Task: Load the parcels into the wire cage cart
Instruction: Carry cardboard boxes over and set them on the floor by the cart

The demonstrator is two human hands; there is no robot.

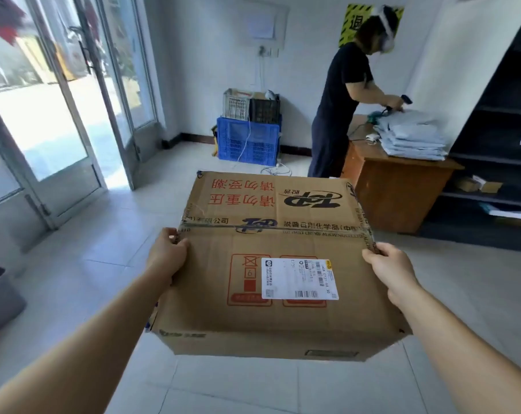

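1. Left hand, left of centre: fingers curled over the cardboard box's left top edge.
2. The box fills the middle of the frame, held above the tiled floor, with a white shipping label on top.
3. Right hand, right of centre: fingers wrapped round the box's right edge.
4. Upper right: grey mailer bags are stacked on a wooden counter.

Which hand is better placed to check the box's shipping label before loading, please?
Probably right: the right hand grips the box edge nearest the label; the left hand holds the opposite edge.
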